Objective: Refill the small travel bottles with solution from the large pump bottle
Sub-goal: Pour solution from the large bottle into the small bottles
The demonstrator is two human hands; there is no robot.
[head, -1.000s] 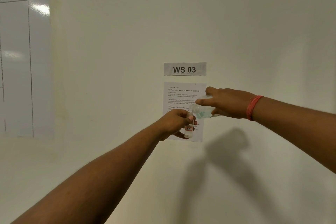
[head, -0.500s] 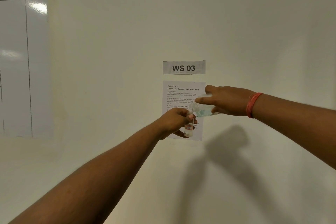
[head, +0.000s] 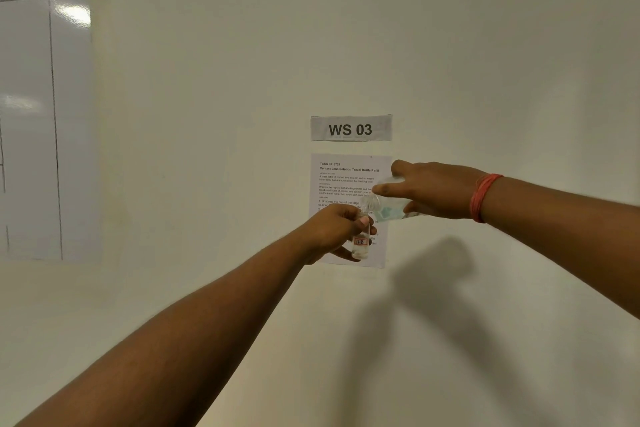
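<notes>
Where a sign point(head: 351, 128) reads "WS 03", the small bottle point(head: 360, 246) says "7B".

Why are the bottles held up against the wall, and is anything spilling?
No spill shows. The right hand tips the large bottle nearly sideways, its mouth over the small bottle upright in the left hand. Oddly, no table appears beneath them.

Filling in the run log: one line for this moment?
pour | left hand grips small bottle upright | right hand tilts large bottle, mouth above it
</notes>
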